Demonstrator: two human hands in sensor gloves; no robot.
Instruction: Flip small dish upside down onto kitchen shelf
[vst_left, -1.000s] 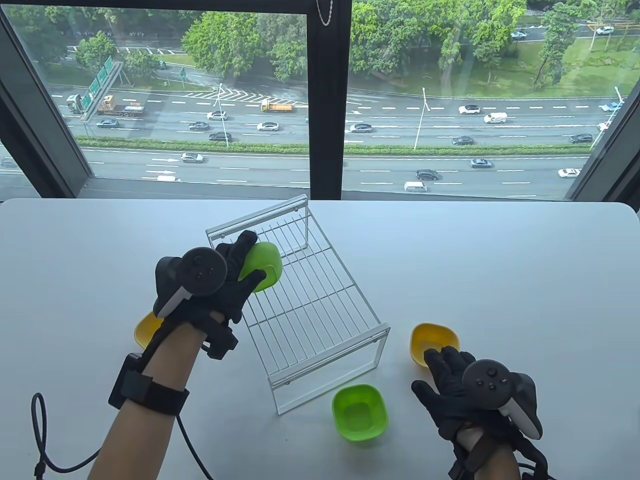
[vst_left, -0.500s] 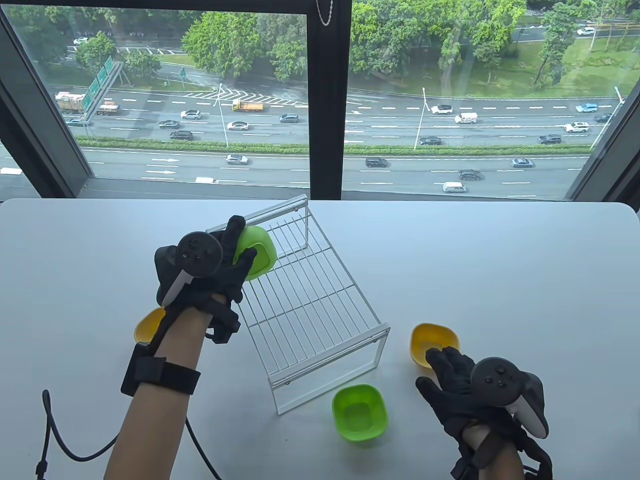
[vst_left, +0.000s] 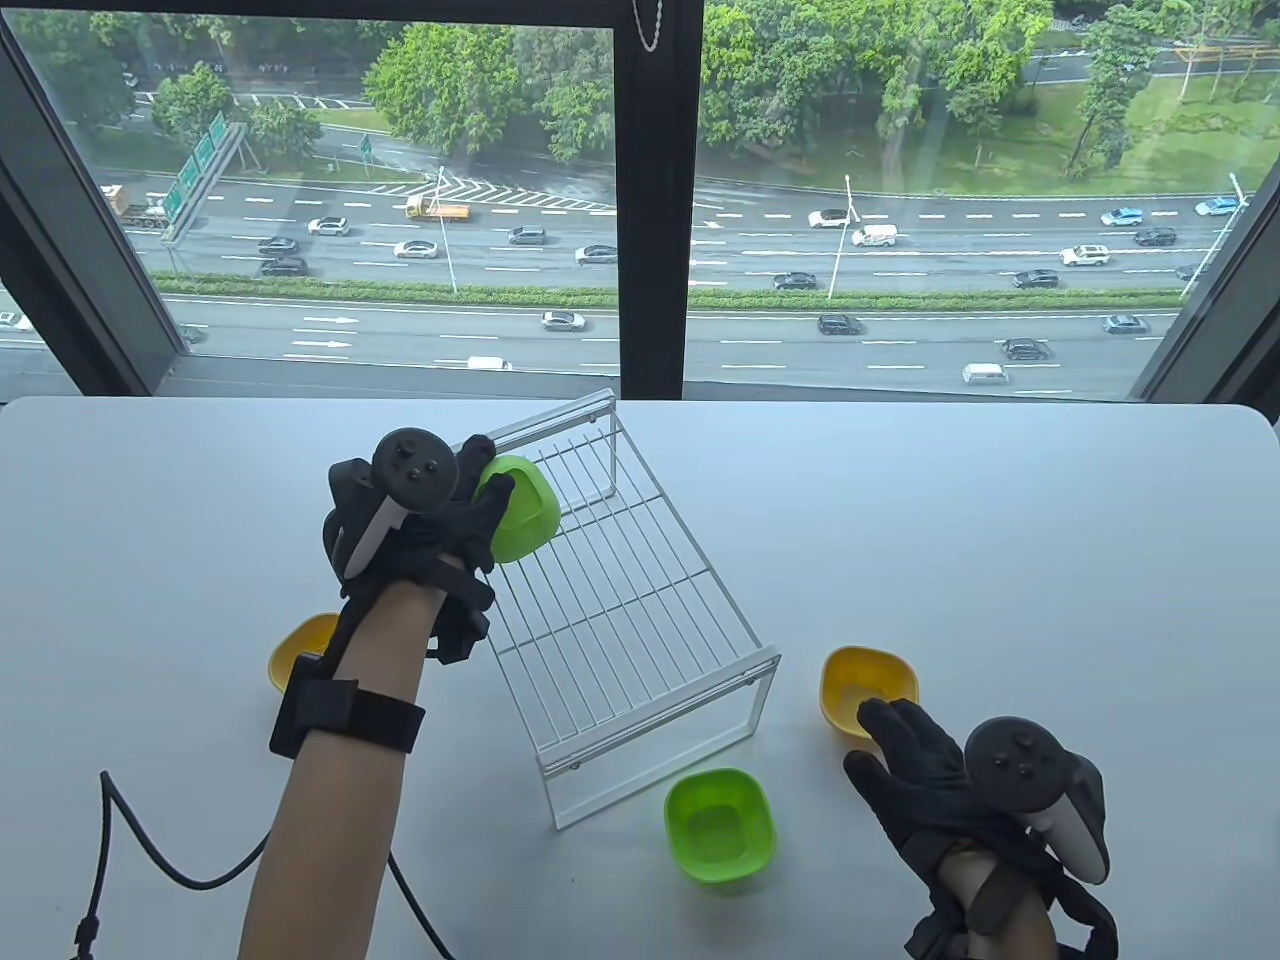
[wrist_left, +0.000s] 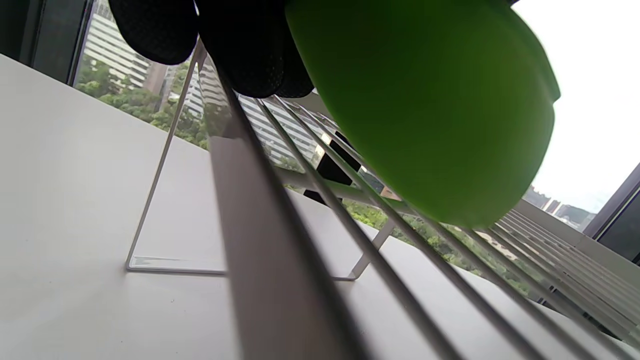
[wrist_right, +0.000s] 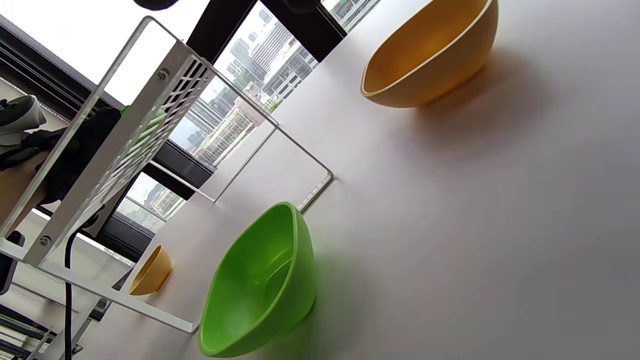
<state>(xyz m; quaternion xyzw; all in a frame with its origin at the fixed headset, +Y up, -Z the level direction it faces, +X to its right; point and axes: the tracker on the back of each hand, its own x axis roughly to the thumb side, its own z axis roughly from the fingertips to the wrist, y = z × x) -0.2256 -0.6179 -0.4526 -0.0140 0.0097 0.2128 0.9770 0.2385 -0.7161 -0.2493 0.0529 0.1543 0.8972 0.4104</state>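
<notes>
My left hand (vst_left: 470, 500) grips a small green dish (vst_left: 525, 515), turned upside down, at the far left corner of the white wire kitchen shelf (vst_left: 620, 610). In the left wrist view the green dish (wrist_left: 430, 110) is just above the shelf wires (wrist_left: 350, 225), tilted, with my fingertips (wrist_left: 250, 55) on its side; I cannot tell if it touches the wires. My right hand (vst_left: 905, 745) rests open on the table by a yellow dish (vst_left: 865, 685), holding nothing.
A second green dish (vst_left: 720, 825) stands upright in front of the shelf, also in the right wrist view (wrist_right: 260, 285). Another yellow dish (vst_left: 300, 650) sits left of the shelf, partly behind my left arm. A black cable (vst_left: 130, 860) trails from my left wrist.
My left hand has carried the upside-down green dish farther back and left, down toward the shelf's far corner. My right hand has slid slightly right and toward me.
</notes>
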